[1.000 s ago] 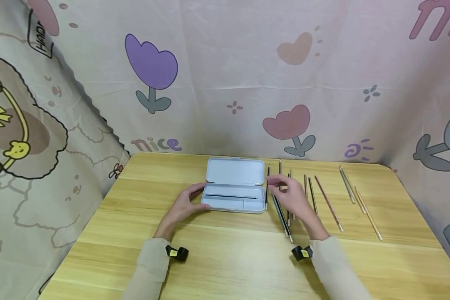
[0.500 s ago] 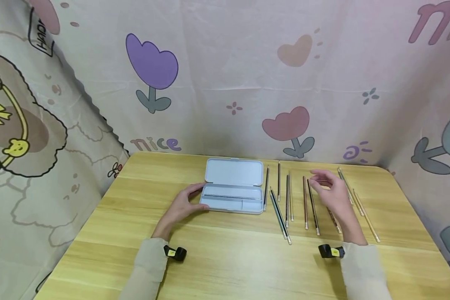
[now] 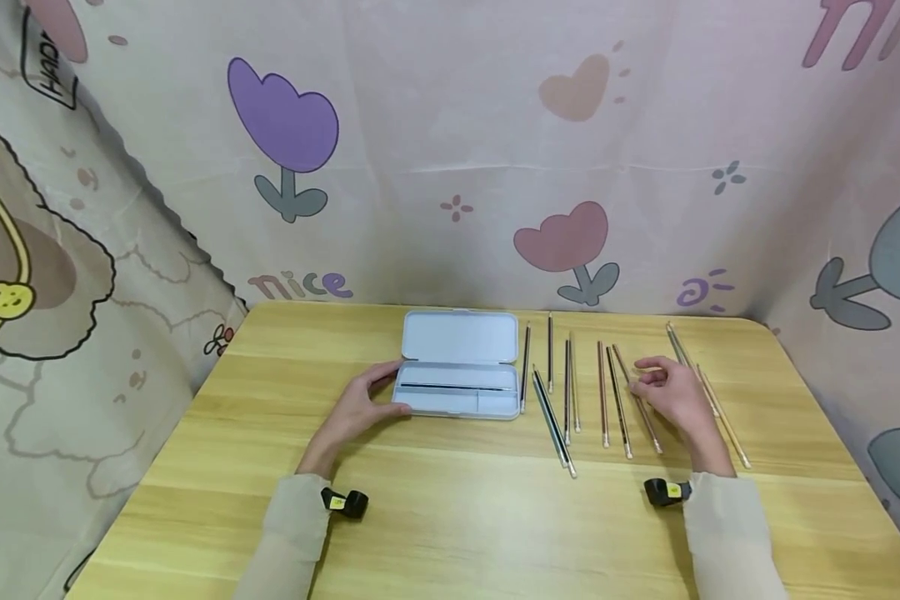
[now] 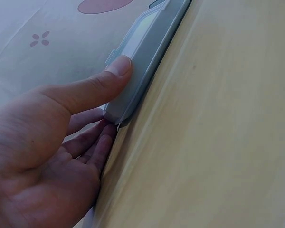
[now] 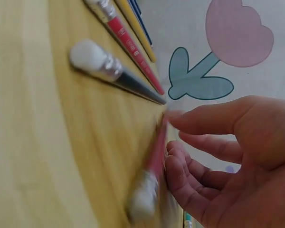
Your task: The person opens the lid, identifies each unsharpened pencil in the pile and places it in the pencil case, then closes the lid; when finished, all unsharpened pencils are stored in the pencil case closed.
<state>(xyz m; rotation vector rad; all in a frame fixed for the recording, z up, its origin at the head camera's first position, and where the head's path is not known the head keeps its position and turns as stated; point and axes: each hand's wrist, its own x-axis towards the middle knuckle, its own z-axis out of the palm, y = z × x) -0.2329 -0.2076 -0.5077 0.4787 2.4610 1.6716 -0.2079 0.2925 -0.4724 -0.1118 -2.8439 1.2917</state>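
Observation:
My left hand grips the left end of an open pale-blue pencil case. In the left wrist view the thumb lies on the case's front side, and the other fingers bend behind its corner. One dark pencil lies inside the case. At the right, my right hand is low over a red pencil with a white eraser. Its thumb tip is right at the pencil and its fingers are loosely bent, with a gap between thumb and index finger.
Several eraser-tipped pencils lie apart between case and right hand, including a black pencil and a crossed pair. Yellowish pencils lie right of the hand. A printed cloth hangs along the wooden table's back edge.
My right hand has moved right from beside the case to the red pencil, then lower. The red pencil's eraser end has shifted slightly left. My left hand stays on the case.

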